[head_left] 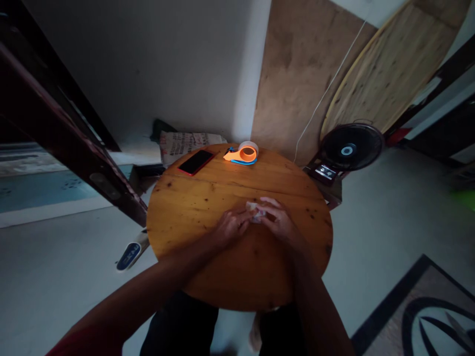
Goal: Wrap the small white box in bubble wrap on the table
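Both my hands meet near the middle of a round wooden table (pixel 208 198). My left hand (pixel 230 226) and my right hand (pixel 277 219) are closed in a pinch on a small pale object (pixel 256 211) that lies between their fingertips; I cannot make out what it is. Farther back on the table sit an orange and blue tape dispenser (pixel 242 154) and a red-edged phone (pixel 196 161) with a dark screen, both well away from my hands.
A black floor fan (pixel 351 146) stands to the right behind the table. Wooden boards (pixel 393 64) lean on the wall behind. A dark wooden frame (pixel 67 123) slants at the left. A printed sack (pixel 185 143) lies behind the table. A patterned rug (pixel 426 311) is lower right.
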The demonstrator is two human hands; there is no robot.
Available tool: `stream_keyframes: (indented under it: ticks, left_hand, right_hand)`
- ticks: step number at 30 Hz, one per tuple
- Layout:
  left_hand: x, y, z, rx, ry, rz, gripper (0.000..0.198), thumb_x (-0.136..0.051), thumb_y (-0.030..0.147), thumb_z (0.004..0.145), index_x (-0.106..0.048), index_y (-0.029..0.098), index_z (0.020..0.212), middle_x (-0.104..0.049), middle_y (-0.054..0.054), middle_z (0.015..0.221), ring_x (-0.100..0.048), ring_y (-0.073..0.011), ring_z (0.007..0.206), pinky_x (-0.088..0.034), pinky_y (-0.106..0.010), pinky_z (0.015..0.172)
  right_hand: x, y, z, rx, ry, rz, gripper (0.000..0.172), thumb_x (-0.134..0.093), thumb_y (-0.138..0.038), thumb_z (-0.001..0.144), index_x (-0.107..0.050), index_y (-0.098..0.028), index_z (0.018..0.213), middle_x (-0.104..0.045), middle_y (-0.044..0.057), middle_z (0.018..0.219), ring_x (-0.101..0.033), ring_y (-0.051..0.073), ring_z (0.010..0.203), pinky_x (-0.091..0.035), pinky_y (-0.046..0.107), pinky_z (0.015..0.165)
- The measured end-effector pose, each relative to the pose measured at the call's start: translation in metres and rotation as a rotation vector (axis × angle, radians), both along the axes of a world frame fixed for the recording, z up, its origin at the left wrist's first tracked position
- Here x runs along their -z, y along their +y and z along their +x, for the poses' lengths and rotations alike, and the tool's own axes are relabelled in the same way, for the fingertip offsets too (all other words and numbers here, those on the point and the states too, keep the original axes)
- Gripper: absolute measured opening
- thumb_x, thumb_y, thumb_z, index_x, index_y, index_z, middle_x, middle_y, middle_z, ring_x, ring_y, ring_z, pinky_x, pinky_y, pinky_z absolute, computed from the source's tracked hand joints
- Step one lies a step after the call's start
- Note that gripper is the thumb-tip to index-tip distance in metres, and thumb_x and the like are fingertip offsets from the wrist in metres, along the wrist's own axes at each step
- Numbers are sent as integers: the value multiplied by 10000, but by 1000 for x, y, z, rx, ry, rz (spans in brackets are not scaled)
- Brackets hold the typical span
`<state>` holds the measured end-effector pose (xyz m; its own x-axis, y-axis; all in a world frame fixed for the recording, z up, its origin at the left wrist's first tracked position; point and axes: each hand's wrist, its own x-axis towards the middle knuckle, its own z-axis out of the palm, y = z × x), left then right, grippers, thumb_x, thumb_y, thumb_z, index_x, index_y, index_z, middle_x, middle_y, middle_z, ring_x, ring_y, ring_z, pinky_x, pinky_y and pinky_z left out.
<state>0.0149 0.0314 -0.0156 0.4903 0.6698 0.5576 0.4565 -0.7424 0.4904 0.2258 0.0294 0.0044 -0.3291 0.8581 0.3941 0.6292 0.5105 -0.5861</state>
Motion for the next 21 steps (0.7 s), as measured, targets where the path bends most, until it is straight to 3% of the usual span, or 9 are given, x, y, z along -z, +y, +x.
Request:
stream_keyframes:
  ticks: [5, 11, 18, 21]
  left_hand:
    - [1, 1, 1, -43, -2, -33, 393, -472, 133, 855, -646, 244, 1189, -697, -44, 892, -637, -135, 729, -522, -254, 681]
    - [2, 1, 1, -25, -42, -65, 412, -478, 133, 857, -626, 260, 1220, -707, -49, 1027, -661, -139, 835, -535, -259, 750]
    - [3, 2, 1, -24, -46, -55, 398, -489, 150, 865, -629, 267, 1219, -714, -48, 1008, -661, -140, 803, -546, -268, 742]
    - [1, 2, 1, -5, -67, -53, 395, -478, 150, 871, -626, 248, 1224, -706, -68, 1040, -669, -155, 850, -548, -285, 756]
  right_hand:
    - [3, 3, -1, 7, 48, 33, 286, -652, -368, 812, -704, -294, 1083, -582, 53, 1300, -527, 244, 1211, -399, 465, 1044]
    - [-5, 0, -7, 15, 108, -22, 224, -649, -321, 795, -695, -265, 1006, -589, 58, 1270, -534, 228, 1196, -399, 428, 1042]
    - [-13, -4, -11, 104, 113, -48, 537, -687, -315, 748, -548, -273, 1265, -563, 69, 1306, -502, 236, 1239, -376, 431, 1066]
    - [-10, -2, -7, 71, 85, -27, 448, -683, -322, 764, -619, -276, 1205, -531, 70, 1349, -481, 244, 1265, -370, 439, 1075]
